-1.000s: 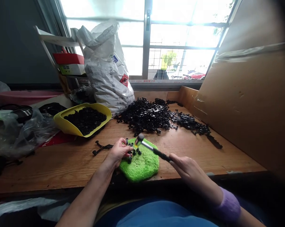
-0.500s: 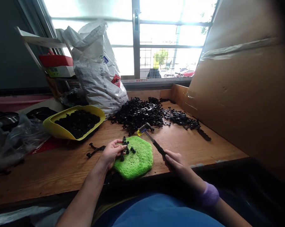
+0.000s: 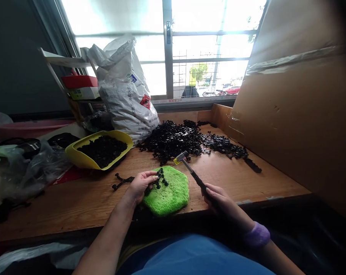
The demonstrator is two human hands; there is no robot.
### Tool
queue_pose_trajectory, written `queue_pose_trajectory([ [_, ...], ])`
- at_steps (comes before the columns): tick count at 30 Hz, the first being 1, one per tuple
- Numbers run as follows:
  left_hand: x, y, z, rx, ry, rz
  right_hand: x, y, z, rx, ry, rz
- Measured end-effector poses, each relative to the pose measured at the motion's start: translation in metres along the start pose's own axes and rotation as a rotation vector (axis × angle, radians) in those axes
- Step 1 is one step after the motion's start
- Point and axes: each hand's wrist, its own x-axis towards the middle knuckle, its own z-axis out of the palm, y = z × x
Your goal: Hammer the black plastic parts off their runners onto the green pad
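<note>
A green fuzzy pad [image 3: 170,193] lies at the near edge of the wooden table [image 3: 75,198]. My left hand [image 3: 140,186] pinches a black plastic sprue of small parts [image 3: 159,179] and holds it over the pad's left side. My right hand [image 3: 217,196] is closed around the black handle of a small hammer [image 3: 190,170]. The hammer's head is raised above the pad's far right edge, clear of the parts.
A large pile of black plastic parts [image 3: 178,139] spreads across the back of the table. A yellow tray [image 3: 99,149] filled with black pieces stands at left, a white sack [image 3: 124,89] behind it. A loose black sprue [image 3: 122,180] lies by my left hand. A cardboard wall [image 3: 290,114] rises at right.
The hammer head was down on the parts a second ago; it has lifted up and away to the right. My left hand keeps hold of the sprue on the pad.
</note>
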Motion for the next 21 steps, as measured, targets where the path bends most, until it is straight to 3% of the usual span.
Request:
queue_pose_trajectory([
  [21,0.0054,-0.0086,-0.0033,0.002,-0.003,0.026,0.0020,-0.0095,0.0027,-0.059,-0.008,0.019],
])
